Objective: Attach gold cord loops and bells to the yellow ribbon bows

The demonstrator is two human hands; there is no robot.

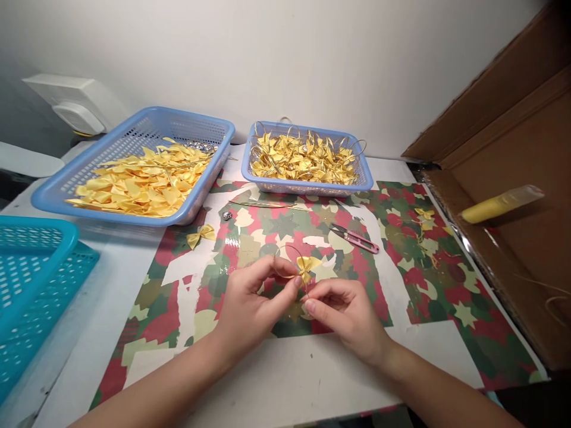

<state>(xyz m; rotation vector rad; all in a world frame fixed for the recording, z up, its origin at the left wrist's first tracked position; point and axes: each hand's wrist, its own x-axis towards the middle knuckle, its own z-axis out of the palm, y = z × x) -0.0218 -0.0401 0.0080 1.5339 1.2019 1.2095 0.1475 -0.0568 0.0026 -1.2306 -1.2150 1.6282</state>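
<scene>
Between my two hands is a yellow ribbon bow (307, 266) with a thin gold cord (281, 246) looped up behind it. My left hand (259, 291) pinches the bow's left side and the cord near its centre knot. Just below the bow, my right hand (350, 309) pinches the cord's lower end between thumb and forefinger. To the left on the patterned sheet lies another yellow bow (201, 235), with a small silver bell (227, 216) beyond it. A pair of pink-handled thread snips (355, 238) rests to the right, past my hands.
A blue basket (200, 205) of yellow bows and silver bells stands back left; a smaller blue basket (307, 188) holds corded bows. A teal basket (44, 285) is at the left edge. Cord lengths (267, 205) lie behind my hands. Cardboard (504, 160) with a yellow tube (502, 204) borders the right.
</scene>
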